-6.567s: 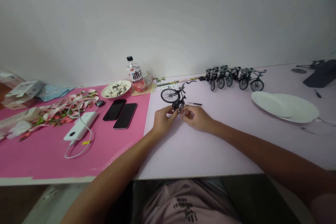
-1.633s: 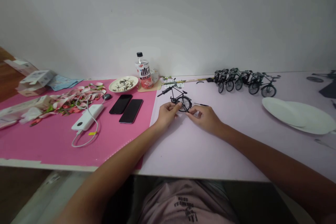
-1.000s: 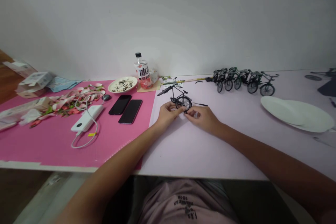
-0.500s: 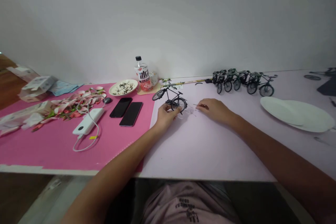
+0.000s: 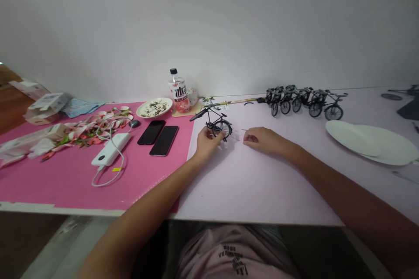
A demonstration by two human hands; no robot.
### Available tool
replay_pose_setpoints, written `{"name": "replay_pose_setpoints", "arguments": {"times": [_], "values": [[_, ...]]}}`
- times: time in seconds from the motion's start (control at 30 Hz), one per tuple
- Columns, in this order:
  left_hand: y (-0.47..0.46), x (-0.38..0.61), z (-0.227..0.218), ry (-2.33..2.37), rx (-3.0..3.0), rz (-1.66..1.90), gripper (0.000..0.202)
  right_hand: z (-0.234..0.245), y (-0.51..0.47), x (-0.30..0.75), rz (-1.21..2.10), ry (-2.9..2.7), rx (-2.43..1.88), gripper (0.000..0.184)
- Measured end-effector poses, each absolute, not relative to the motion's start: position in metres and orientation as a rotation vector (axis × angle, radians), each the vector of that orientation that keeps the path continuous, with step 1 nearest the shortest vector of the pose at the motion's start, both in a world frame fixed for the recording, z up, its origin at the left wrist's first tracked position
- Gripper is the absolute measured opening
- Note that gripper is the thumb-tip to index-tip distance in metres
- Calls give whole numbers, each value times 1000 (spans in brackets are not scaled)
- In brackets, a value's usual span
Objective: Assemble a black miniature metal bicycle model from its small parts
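My left hand point(image 5: 207, 143) grips a small black model bicycle point(image 5: 214, 117) by its rear wheel, thumb across the spokes. The bicycle is tilted, with its front wheel raised to the left. Just to the right, my right hand point(image 5: 262, 139) is closed in a pinch, palm down close to the table. A thin, stick-like piece pokes out from its fingertips towards the bicycle; it is too small to name. A gap separates the two hands.
A row of several model bicycles point(image 5: 303, 101) stands at the back right. White oval plates point(image 5: 393, 144) lie to the right. On the left are two phones point(image 5: 164, 141), a white power bank point(image 5: 111, 149), a plate of small pieces point(image 5: 154, 108), a bottle point(image 5: 181, 93) and petals point(image 5: 85, 130).
The bicycle's front wheel has turned and now shows nearly edge-on. My right hand has shifted slightly and its fingers have curled more. My left hand keeps its hold on the rear wheel.
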State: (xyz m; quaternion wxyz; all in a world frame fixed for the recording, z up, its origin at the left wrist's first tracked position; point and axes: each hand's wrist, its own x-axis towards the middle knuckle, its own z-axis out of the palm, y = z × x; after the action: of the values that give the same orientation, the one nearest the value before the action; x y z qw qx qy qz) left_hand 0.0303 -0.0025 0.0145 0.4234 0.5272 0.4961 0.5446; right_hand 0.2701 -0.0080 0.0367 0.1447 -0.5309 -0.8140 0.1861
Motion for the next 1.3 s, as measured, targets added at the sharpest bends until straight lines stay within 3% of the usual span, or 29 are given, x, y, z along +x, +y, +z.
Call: {"name": "replay_pose_setpoints", "arguments": {"times": [0.5, 0.67, 0.8, 1.07, 1.3], "values": [[2, 30, 13, 1152, 1276, 1411, 31, 29, -7, 269, 423, -2320, -1470, 20], [-1, 31, 12, 1038, 1315, 1332, 32, 32, -10, 265, 417, -2196, -1397, 30], [-3, 33, 10, 931, 1338, 1238, 37, 32, -17, 255, 542, -2008, -1271, 39], [-3, 31, 5, 856, 1405, 1171, 40, 22, -16, 236, 804, -1665, -1150, 37], [-2, 31, 7, 920, 1421, 1177, 39, 18, -15, 237, 1090, -1445, -1154, 51]]}}
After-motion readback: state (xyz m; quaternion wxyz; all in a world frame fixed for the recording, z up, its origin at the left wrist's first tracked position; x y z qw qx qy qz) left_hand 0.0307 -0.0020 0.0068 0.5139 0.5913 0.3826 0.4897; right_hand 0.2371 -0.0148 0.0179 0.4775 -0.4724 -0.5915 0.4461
